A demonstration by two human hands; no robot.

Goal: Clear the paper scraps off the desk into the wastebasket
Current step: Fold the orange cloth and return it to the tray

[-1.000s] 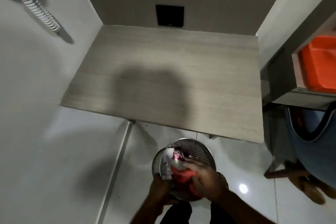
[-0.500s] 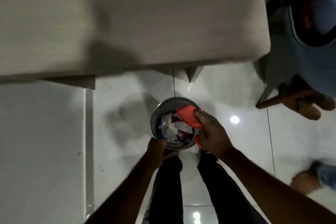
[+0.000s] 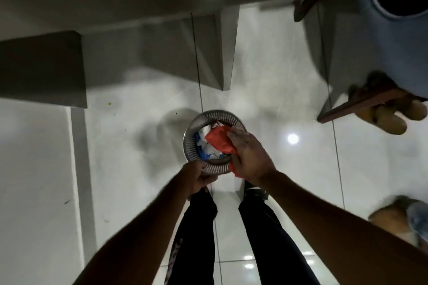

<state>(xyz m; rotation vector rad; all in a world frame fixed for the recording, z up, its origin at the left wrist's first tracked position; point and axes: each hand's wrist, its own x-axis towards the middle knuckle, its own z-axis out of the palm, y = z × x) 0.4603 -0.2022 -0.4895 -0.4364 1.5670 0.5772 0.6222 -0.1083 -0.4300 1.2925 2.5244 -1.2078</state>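
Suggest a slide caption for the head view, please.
Right hand pushes red paper into wastebasket; left hand grips rim.

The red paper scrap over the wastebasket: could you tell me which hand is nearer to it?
Right. The right hand grips the red paper scrap; the left hand holds the basket's near rim.

Both forearms bare, no sleeves seen. Black trousers (image 3: 266, 238) are worn; pale lettering (image 3: 174, 259) is seen down the left leg, too blurred to be read. Footwear hidden.

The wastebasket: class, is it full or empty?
Nearly full. Crumpled white and blue scraps reach near the wastebasket rim, and the right hand presses red paper on top.
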